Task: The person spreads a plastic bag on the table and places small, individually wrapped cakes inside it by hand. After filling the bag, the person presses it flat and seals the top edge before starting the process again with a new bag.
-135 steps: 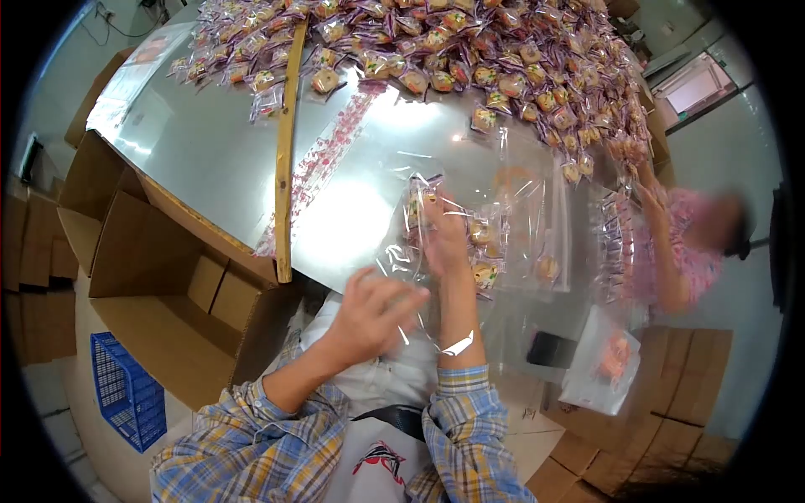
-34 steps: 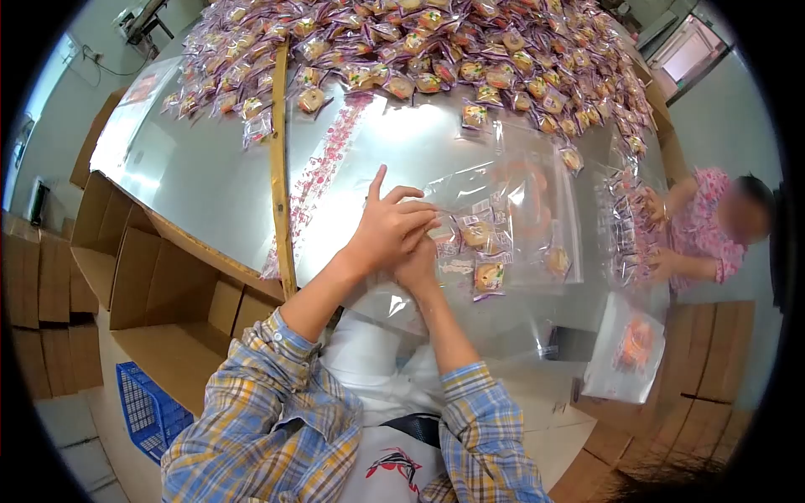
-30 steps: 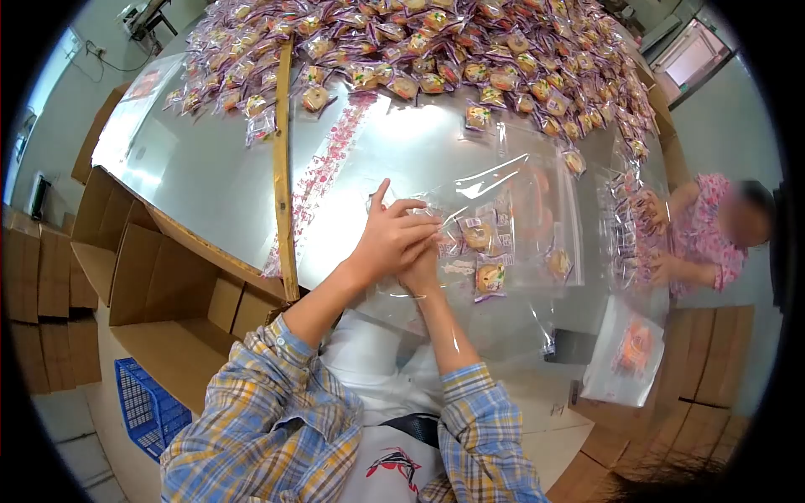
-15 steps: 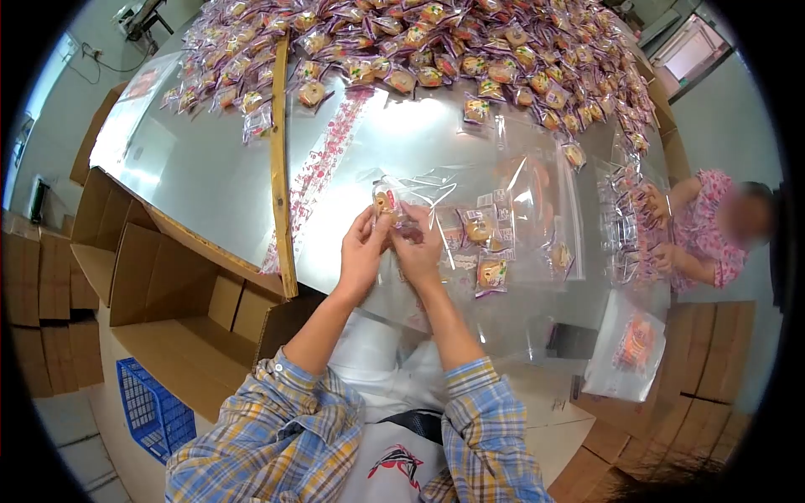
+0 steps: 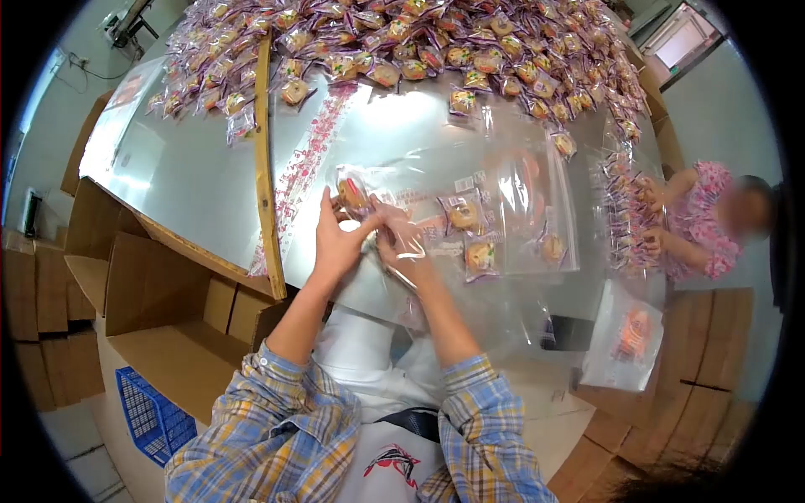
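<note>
My left hand (image 5: 337, 241) is closed, its fingertips on a small wrapped pastry (image 5: 351, 193) in clear film. Beside it, my right hand (image 5: 402, 245) has its fingers curled on the open end of a large clear plastic bag (image 5: 516, 239), whose film partly covers the hand. The bag lies flat across the metal table. Seen at the bag to the right are more wrapped pastries, one upper (image 5: 464, 215) and one lower (image 5: 481, 256); whether these lie inside or under the film I cannot tell.
A big heap of wrapped pastries (image 5: 402, 42) covers the table's far side. A wooden strip (image 5: 263, 168) runs along the left. Open cardboard boxes (image 5: 168, 310) and a blue crate (image 5: 155, 415) stand below left. At right, another person (image 5: 704, 218) handles a filled bag (image 5: 625, 218).
Both hands have moved a little left, the pastry with them. The pastry has tilted, and the bag's film now spreads over my right hand. The view has shifted slightly.
</note>
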